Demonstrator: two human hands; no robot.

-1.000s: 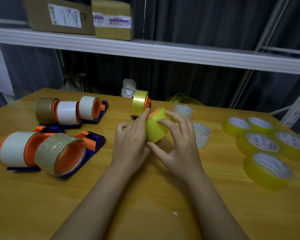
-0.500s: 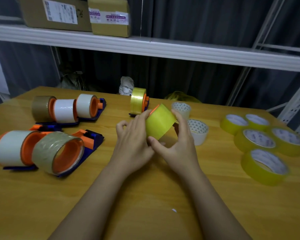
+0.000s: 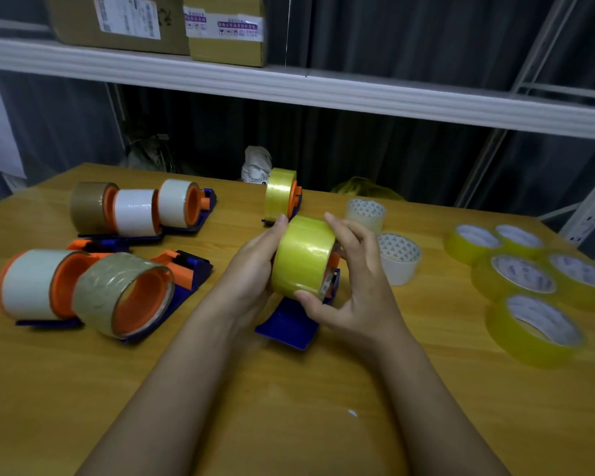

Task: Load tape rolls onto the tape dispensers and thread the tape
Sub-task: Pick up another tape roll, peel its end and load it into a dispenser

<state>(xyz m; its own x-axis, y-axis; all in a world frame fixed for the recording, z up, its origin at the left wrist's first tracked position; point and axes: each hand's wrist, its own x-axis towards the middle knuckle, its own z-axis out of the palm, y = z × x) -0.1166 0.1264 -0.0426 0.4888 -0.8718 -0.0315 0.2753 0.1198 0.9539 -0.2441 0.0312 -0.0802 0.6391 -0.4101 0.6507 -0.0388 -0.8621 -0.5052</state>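
7 dispensers, 7 loose rolls

A yellow tape roll sits on edge on a blue dispenser with an orange hub, at the table's centre. Behind it stands a second loaded dispenser; five loaded ones lie left, five loose yellow rolls right.
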